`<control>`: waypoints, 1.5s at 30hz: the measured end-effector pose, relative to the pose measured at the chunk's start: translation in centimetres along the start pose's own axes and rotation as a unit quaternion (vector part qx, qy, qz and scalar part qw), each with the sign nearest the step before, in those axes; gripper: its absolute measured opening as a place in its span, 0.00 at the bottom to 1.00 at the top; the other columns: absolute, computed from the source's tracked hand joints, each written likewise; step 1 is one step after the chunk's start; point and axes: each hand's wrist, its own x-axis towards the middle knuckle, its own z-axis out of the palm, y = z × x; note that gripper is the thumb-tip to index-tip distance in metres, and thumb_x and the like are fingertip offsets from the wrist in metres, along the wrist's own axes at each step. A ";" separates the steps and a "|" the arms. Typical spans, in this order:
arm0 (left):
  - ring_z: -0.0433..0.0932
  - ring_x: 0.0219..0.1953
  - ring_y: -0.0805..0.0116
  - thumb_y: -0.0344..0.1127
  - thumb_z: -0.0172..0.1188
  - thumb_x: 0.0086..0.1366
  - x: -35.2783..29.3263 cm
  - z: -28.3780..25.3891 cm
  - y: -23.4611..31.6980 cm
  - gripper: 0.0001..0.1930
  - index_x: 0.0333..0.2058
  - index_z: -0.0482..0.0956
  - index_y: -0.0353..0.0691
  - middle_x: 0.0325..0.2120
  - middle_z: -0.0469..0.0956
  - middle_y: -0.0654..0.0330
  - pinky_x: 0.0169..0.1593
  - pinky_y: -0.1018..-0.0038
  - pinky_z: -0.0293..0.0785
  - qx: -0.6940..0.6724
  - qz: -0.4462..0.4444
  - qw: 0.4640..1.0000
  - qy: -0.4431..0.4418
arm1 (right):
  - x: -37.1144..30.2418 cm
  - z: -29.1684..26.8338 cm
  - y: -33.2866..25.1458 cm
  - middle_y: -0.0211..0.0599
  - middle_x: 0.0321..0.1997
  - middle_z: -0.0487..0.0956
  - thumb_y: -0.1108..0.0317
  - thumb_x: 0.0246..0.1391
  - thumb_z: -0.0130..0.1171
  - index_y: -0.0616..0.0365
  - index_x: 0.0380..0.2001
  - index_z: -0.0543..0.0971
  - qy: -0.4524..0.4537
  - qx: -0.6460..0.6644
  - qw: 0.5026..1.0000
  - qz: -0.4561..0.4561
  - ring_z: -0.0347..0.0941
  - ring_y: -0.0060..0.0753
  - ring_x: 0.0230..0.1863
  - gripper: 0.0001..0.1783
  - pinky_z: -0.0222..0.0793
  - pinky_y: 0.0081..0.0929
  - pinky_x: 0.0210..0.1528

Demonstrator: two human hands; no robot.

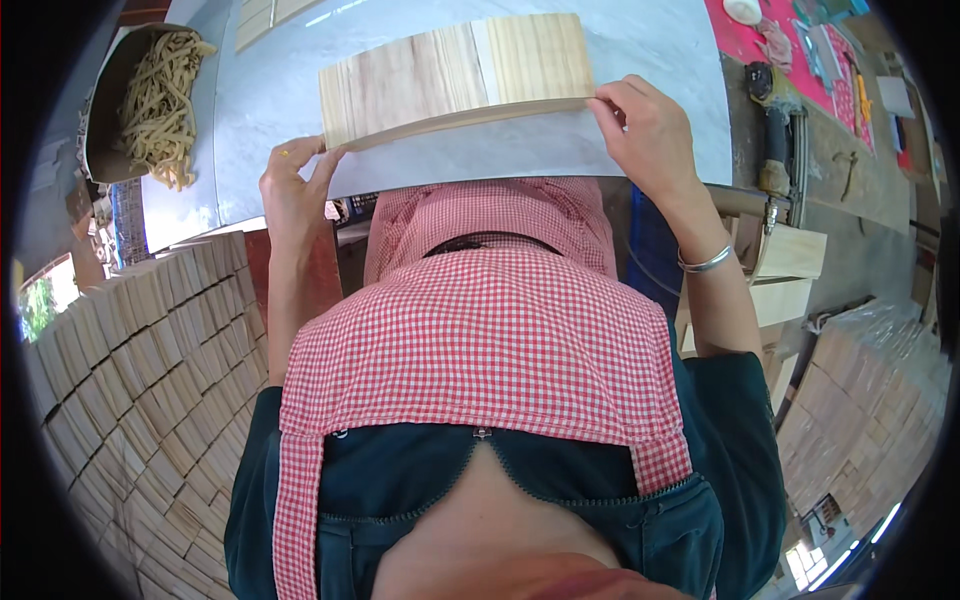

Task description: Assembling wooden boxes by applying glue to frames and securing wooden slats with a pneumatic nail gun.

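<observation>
A pale wooden board (410, 85) with visible grain and a lighter strip across it lies in front of me over the grey-white tabletop (660, 50). My left hand (296, 185) pinches its near left corner between thumb and fingers. At the near right corner, my right hand (645, 130) grips the edge with thumb and bent fingers. The board's near edge shows its thickness and looks bowed in this view. Its underside is hidden.
A dark container of tan strips (165, 105) stands at the left of the table. Stacked wooden pieces (140, 370) rise at my left, and a wrapped stack (870, 410) at my right. A black-handled tool (773, 150) hangs at the table's right edge; other boards (262, 22) lie at the far left.
</observation>
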 end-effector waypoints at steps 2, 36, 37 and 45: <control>0.81 0.39 0.63 0.33 0.73 0.59 -0.1 -0.1 -0.2 0.12 0.40 0.88 0.35 0.40 0.83 0.53 0.43 0.71 0.78 0.010 -0.001 1.000 -0.003 | 0.1 0.3 0.2 0.30 0.26 0.77 0.77 0.53 0.64 0.60 0.29 0.81 0.009 0.007 1.000 -0.029 0.70 0.30 0.24 0.01 0.66 0.25 0.29; 0.68 0.62 0.50 0.45 0.77 0.42 8.5 10.6 15.2 0.24 0.33 0.74 0.41 0.61 0.70 0.49 0.66 0.52 0.58 -0.027 0.377 0.908 -0.180 | 5.7 5.7 0.3 0.32 0.34 0.78 0.74 0.54 0.68 0.60 0.37 0.84 0.188 0.200 0.952 0.136 0.74 0.27 0.31 0.07 0.71 0.23 0.34; 0.68 0.61 0.50 0.45 0.77 0.42 8.5 10.7 15.2 0.24 0.33 0.74 0.41 0.60 0.70 0.49 0.66 0.53 0.58 -0.039 0.376 0.908 -0.179 | 5.7 5.8 0.3 0.31 0.33 0.77 0.74 0.54 0.68 0.60 0.36 0.84 0.193 0.214 0.947 0.141 0.74 0.27 0.30 0.06 0.71 0.23 0.34; 0.69 0.58 0.49 0.42 0.76 0.37 8.6 11.3 15.0 0.24 0.32 0.74 0.41 0.58 0.72 0.49 0.64 0.55 0.59 -0.079 0.362 0.911 -0.182 | 5.8 5.9 0.0 0.36 0.33 0.75 0.77 0.51 0.65 0.62 0.33 0.80 0.187 0.282 0.926 0.166 0.73 0.31 0.29 0.05 0.73 0.27 0.34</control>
